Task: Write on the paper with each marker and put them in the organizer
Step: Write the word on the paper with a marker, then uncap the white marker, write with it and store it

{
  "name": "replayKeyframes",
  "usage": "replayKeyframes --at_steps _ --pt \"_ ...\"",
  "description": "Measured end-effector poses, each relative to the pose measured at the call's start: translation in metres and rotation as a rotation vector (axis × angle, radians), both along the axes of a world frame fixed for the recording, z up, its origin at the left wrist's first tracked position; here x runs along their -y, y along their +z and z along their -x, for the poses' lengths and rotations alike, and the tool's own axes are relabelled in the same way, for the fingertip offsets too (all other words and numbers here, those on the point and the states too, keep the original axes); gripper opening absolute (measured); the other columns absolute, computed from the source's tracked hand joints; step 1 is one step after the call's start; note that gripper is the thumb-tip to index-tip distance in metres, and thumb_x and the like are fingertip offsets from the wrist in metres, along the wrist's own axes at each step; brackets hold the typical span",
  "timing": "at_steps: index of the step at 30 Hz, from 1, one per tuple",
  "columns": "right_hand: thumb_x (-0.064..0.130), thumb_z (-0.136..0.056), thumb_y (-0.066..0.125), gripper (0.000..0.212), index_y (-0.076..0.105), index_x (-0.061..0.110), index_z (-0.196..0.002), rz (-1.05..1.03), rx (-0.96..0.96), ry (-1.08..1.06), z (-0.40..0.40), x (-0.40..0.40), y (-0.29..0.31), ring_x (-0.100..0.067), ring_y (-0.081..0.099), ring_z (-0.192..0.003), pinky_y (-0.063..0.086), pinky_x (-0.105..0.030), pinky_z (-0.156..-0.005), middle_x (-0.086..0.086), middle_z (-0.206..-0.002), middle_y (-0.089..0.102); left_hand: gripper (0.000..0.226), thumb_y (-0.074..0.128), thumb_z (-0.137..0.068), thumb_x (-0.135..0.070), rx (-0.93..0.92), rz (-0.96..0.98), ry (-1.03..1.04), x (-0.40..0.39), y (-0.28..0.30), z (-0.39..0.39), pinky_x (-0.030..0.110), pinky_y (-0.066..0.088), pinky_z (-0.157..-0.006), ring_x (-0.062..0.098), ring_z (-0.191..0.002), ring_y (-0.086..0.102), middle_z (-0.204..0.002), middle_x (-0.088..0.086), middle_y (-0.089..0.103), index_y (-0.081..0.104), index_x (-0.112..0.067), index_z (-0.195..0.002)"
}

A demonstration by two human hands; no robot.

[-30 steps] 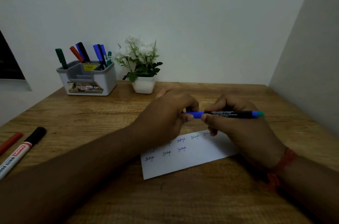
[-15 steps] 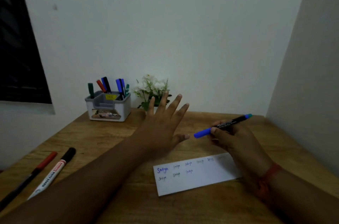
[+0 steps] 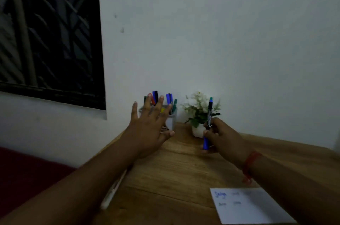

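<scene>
Left hand [image 3: 150, 129] spread open before the organizer [image 3: 172, 120]; right hand [image 3: 219, 137] grips the blue marker [image 3: 207, 125] upright. Risk: the crowded organizer could deflect the marker, or the plant [image 3: 199, 109] gets knocked.

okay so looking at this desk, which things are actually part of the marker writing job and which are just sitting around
Part of the job:
marker, in the right hand
organizer, behind the open left hand
paper
white marker, partly under the left arm

Just sitting around:
potted plant
window

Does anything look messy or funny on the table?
Not really. One white marker lies loose near the table's left edge, half hidden under the left arm, while the others stand in the organizer.
</scene>
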State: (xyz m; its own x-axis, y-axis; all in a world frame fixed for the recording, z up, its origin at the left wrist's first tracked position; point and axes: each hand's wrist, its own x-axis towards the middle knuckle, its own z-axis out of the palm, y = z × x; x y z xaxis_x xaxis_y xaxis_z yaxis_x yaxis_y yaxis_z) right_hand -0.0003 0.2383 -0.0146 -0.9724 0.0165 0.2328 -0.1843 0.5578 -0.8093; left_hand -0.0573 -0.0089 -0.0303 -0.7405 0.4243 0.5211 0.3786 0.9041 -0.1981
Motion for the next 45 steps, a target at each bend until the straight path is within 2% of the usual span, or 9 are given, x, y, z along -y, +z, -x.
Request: replayKeyframes --at_steps 3,7,10,13,20,26,32,38,45 --pt "0.015 -0.098 0.061 0.019 0.059 0.007 -0.115 -0.208 -0.058 0.004 0.023 0.03 0.014 -0.027 0.073 -0.081 0.062 -0.043 -0.076 -0.016 -0.099 0.067 0.084 -0.01 -0.083 -0.079 -0.01 -0.037 0.109 0.045 -0.003 0.012 0.065 -0.008 -0.115 0.03 -0.146 -0.029 -0.163 0.003 -0.021 -0.015 -0.033 -0.153" --pt "0.018 -0.096 0.063 0.011 0.065 0.009 -0.101 -0.413 -0.193 -0.039 0.058 0.07 0.048 -0.017 0.07 -0.071 0.058 -0.033 -0.071 -0.009 -0.091 0.073 0.083 -0.017 -0.077 -0.078 0.055 -0.111 0.213 0.078 -0.02 0.018 0.059 -0.02 -0.111 0.027 -0.138 -0.043 -0.152 -0.001 -0.044 -0.032 -0.035 -0.146" --pt "0.016 -0.095 0.061 0.013 0.067 0.005 -0.096 -0.561 -0.265 -0.062 0.083 0.096 0.071 -0.029 0.071 -0.088 0.058 -0.042 -0.083 -0.015 -0.097 0.073 0.08 -0.014 -0.078 -0.077 0.083 -0.159 0.21 0.087 -0.025 0.021 0.057 -0.018 -0.11 0.027 -0.139 -0.043 -0.152 -0.003 -0.045 -0.034 -0.037 -0.145" --pt "0.015 -0.097 0.058 0.018 0.07 0.002 -0.101 -0.7 -0.264 -0.052 0.103 0.12 0.088 -0.028 0.068 -0.096 0.056 -0.036 -0.086 -0.015 -0.103 0.072 0.079 -0.017 -0.076 -0.077 0.106 -0.173 0.199 0.092 -0.026 0.02 0.058 -0.018 -0.111 0.027 -0.139 -0.043 -0.152 -0.003 -0.044 -0.037 -0.038 -0.143" --pt "0.013 -0.096 0.062 0.018 0.073 0.004 -0.106 -0.836 -0.277 0.01 0.133 0.155 0.103 -0.023 0.064 -0.089 0.054 -0.031 -0.081 -0.013 -0.109 0.072 0.079 -0.015 -0.076 -0.076 0.176 -0.158 0.224 0.093 -0.026 0.02 0.062 -0.015 -0.112 0.029 -0.139 -0.041 -0.154 -0.001 -0.041 -0.035 -0.037 -0.142" --pt "-0.003 -0.091 0.061 0.022 0.07 0.005 -0.109 -0.879 -0.262 0.055 0.14 0.176 0.098 -0.028 0.063 -0.107 0.051 -0.03 -0.083 -0.013 -0.117 0.068 0.077 -0.004 -0.082 -0.074 0.207 -0.128 0.221 0.094 -0.027 0.019 0.063 -0.016 -0.113 0.029 -0.139 -0.041 -0.156 -0.001 -0.038 -0.031 -0.037 -0.143" --pt "-0.006 -0.088 0.059 0.034 0.063 0.009 -0.118 -0.826 -0.246 0.066 0.149 0.174 0.084 -0.028 0.061 -0.109 0.054 -0.033 -0.087 -0.014 -0.123 0.064 0.078 0.008 -0.089 -0.074 0.269 -0.099 0.189 0.096 -0.027 0.017 0.063 -0.016 -0.113 0.028 -0.139 -0.041 -0.156 -0.002 -0.036 -0.02 -0.036 -0.152" --pt "-0.004 -0.088 0.059 0.04 0.056 0.008 -0.126 -0.72 -0.387 -0.015 0.144 0.155 0.086 -0.028 0.059 -0.109 0.046 -0.029 -0.087 -0.014 -0.121 0.062 0.069 0.037 -0.094 -0.066 0.469 -0.151 -0.061 0.103 -0.024 0.013 0.054 -0.013 -0.117 0.018 -0.144 -0.033 -0.162 -0.011 -0.019 0.003 -0.049 -0.152" --pt "-0.002 -0.088 0.055 0.03 0.06 0.008 -0.116 -0.631 -0.599 -0.036 0.12 0.125 0.062 -0.026 0.06 -0.097 0.046 -0.033 -0.083 -0.011 -0.112 0.062 0.033 0.062 -0.094 -0.038 0.868 -0.329 -0.289 0.113 -0.003 -0.008 0.034 0.024 -0.114 0.005 -0.139 0.034 -0.148 -0.019 0.045 0.061 -0.043 -0.127"
